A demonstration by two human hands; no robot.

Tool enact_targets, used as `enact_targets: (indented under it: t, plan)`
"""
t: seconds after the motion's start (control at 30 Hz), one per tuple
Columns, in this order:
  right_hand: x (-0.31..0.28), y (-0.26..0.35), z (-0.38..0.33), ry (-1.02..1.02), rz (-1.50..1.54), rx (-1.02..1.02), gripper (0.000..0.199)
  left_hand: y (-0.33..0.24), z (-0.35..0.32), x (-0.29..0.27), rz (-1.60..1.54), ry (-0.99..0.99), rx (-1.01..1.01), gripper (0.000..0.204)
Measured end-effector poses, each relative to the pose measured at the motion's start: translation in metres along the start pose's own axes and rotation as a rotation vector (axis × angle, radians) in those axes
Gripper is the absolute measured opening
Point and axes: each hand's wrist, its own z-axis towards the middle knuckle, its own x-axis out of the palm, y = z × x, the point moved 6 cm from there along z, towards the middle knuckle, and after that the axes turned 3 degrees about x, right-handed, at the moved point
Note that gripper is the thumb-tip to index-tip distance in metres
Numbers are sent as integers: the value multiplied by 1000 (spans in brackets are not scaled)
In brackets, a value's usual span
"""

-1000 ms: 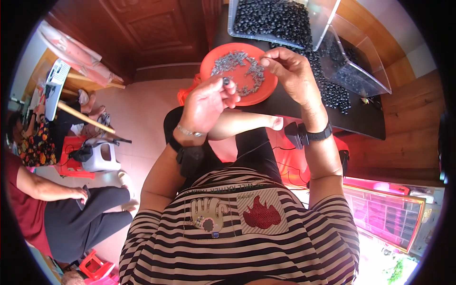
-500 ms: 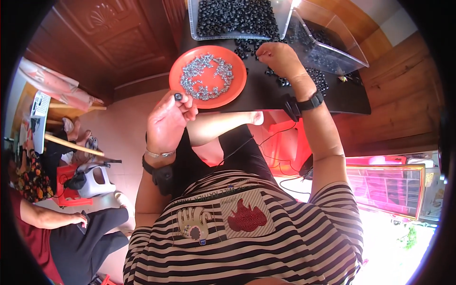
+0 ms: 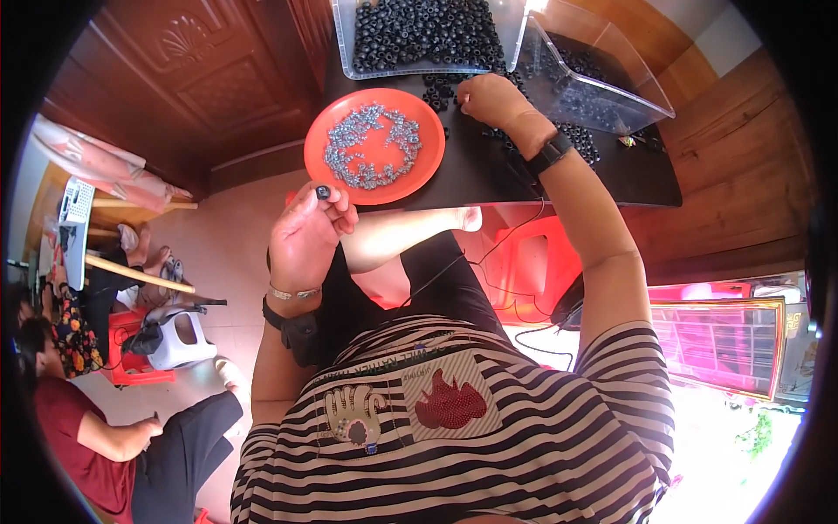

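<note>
My left hand (image 3: 301, 236), palm turned up, pinches a small round black knob (image 3: 323, 192) with a hollow in its end. It is just off the near left edge of an orange-red plate (image 3: 429, 175). A rough ring of tiny silvery metal pieces (image 3: 400, 135) lies on that plate. To the plate's right, my right hand (image 3: 494, 100) is over the dark table (image 3: 642, 182), fingers curled together beside loose black knobs (image 3: 436, 94). Its fingertips point down and left, and whatever they hold is hidden.
A clear plastic bin (image 3: 419, 74) full of black knobs stands at the back. Another clear bin (image 3: 624, 96) sits tilted to its right, with more black knobs around it. A cable (image 3: 449, 265) hangs before my legs. At left another person (image 3: 87, 437) sits low.
My right hand has moved left and slightly down, nearer the plate. The left hand has dropped a little and still pinches the black knob. The person at left has shifted.
</note>
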Motion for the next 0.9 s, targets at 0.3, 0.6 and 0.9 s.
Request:
enact_targets:
  t: [0.3, 0.6, 0.9]
  plan:
    - [4, 2, 3, -36, -89, -21, 17, 4, -5, -6, -15, -26, -7, 21]
    - [-6, -20, -2, -117, 166, 97, 20, 6, -6, -9, 5, -16, -13, 22]
    - [-15, -22, -7, -87, 296, 176, 20, 8, -7, -7, 5, -19, -13, 24]
